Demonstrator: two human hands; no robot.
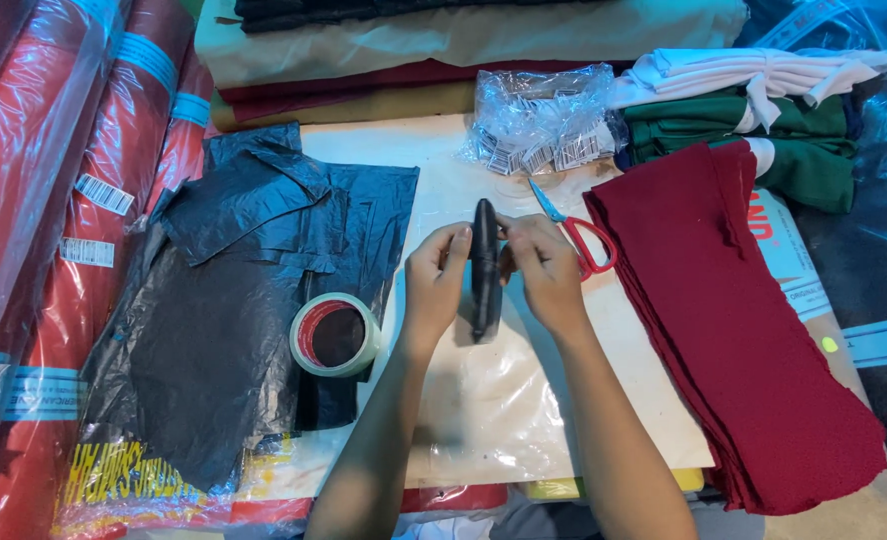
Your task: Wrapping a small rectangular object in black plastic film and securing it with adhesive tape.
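Over the middle of the pale work board (523, 420), the person holds a slim black folded or rolled piece (484, 270) upright between both hands. The left hand (433, 285) pinches its left edge with narrow, curled fingers, and the right hand (543, 270) closes on its right edge with thumb and fingertips. The step in hand looks like pressing or tightening that piece into shape (its material cannot be told).

At nine o'clock from the hands, a roll of tape (335, 335) rests on a spread of black plastic bags (233, 300). At one o'clock, red-handled scissors (578, 232) lie just beside the right hand, touching the edge of a stack of maroon cloth (743, 330). At twelve o'clock sits a clear plastic bag (541, 118) holding small barcode labels. Plastic-wrapped red fabric rolls (53, 200) fill the nine o'clock edge, with folded green and white garments (753, 110) at two o'clock.
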